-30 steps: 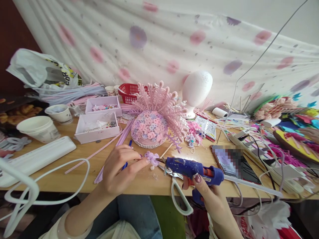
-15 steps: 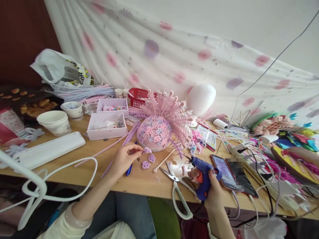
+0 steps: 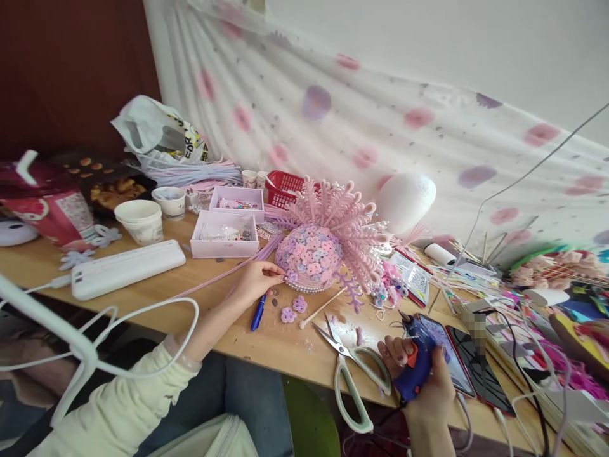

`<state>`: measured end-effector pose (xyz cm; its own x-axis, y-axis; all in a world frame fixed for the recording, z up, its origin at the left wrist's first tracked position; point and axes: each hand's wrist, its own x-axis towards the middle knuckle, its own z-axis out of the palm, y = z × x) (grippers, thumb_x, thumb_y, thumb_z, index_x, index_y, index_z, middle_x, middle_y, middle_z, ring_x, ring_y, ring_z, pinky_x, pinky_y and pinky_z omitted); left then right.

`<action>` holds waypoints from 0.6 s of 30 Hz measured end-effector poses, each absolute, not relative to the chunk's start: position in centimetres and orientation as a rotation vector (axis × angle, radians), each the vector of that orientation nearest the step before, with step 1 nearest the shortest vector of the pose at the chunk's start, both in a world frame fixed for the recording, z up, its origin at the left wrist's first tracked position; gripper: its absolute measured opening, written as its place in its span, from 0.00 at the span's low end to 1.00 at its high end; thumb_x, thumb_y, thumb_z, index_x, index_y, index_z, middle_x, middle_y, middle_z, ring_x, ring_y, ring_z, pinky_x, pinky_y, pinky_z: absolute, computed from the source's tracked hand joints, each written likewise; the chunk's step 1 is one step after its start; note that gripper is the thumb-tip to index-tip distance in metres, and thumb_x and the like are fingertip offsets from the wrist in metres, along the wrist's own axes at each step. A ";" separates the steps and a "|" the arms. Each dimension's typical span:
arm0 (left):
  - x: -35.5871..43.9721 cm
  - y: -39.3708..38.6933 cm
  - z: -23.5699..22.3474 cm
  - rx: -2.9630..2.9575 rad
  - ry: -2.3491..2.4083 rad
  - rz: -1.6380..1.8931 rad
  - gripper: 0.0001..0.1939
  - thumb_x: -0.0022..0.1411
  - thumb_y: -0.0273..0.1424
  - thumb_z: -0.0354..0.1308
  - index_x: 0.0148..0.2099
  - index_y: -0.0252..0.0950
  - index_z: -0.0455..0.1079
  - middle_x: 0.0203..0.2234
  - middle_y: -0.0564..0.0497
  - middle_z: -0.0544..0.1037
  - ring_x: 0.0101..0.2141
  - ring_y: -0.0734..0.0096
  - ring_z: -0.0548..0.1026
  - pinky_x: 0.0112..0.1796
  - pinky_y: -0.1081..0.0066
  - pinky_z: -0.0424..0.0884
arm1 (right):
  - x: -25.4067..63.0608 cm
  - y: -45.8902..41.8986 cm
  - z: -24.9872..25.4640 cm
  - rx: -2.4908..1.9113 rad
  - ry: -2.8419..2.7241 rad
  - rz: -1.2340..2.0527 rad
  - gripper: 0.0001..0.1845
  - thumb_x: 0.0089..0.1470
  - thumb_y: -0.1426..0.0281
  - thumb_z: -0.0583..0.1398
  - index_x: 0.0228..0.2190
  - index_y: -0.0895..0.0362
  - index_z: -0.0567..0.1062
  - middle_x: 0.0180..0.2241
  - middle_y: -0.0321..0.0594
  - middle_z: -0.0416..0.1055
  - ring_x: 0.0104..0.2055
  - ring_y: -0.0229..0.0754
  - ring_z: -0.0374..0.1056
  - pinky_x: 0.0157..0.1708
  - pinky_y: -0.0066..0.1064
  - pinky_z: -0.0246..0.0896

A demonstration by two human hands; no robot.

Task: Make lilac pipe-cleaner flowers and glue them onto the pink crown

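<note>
My left hand (image 3: 259, 280) is closed in a pinch at the lower left of a dome covered with small flowers (image 3: 311, 251). At its fingertips a small purple flower (image 3: 291, 277) touches the dome's edge, just above a row of pearl beads. My right hand (image 3: 431, 374) grips a blue glue gun (image 3: 419, 358), fingers around the orange trigger, its nozzle pointing up and left. Two loose purple flowers (image 3: 294, 309) lie on the table below the dome. Pink fuzzy fronds (image 3: 352, 222) fan out behind it. Open scissors (image 3: 345, 355) lie between my hands.
A blue pen (image 3: 258, 312) and a cotton-tipped stick (image 3: 321, 308) lie near the dome. White boxes of beads (image 3: 226, 247), paper cups (image 3: 139, 222) and a power bank (image 3: 128, 270) stand left. Phones (image 3: 480, 368) and cables lie right. A white balloon-like form (image 3: 405, 202) stands behind.
My left hand has brought the purple flower from above the table up against the dome's lower edge. The glue gun has moved right and down, away from the dome. The view has shifted left.
</note>
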<state>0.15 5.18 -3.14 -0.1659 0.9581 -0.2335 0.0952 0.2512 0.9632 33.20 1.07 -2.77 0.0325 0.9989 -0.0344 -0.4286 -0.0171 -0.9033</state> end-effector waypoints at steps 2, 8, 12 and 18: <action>0.1 5.3 -3.2 1.030 1.524 1.035 0.17 0.69 0.36 0.59 0.57 0.35 0.69 0.52 0.44 0.75 0.46 0.60 0.77 0.44 0.55 0.77 | 33.2 1.1 -2.8 -0.933 -0.866 1.371 0.26 0.41 0.46 0.69 0.17 0.54 0.72 0.17 0.34 0.61 0.23 0.42 0.61 0.38 0.49 0.71; 0.1 5.8 -3.8 1.082 1.572 1.034 0.18 0.68 0.36 0.60 0.58 0.36 0.69 0.53 0.43 0.75 0.47 0.58 0.77 0.46 0.54 0.77 | 33.5 1.4 -3.2 -0.949 -0.880 1.349 0.24 0.42 0.46 0.69 0.18 0.54 0.73 0.18 0.33 0.62 0.22 0.42 0.61 0.38 0.47 0.72; 0.3 6.2 -4.5 1.161 1.597 1.105 0.18 0.68 0.36 0.60 0.58 0.36 0.69 0.54 0.43 0.74 0.48 0.58 0.77 0.46 0.54 0.77 | 34.4 1.7 -4.0 -0.952 -0.910 1.395 0.23 0.45 0.48 0.67 0.20 0.54 0.75 0.18 0.35 0.64 0.24 0.43 0.63 0.40 0.47 0.72; -0.2 5.8 -4.6 1.284 1.677 1.235 0.11 0.61 0.29 0.66 0.46 0.32 0.73 0.41 0.47 0.78 0.41 0.62 0.77 0.45 0.59 0.75 | 34.4 1.7 -3.9 -0.970 -0.927 1.432 0.23 0.45 0.48 0.68 0.20 0.55 0.76 0.19 0.36 0.66 0.26 0.45 0.66 0.41 0.46 0.72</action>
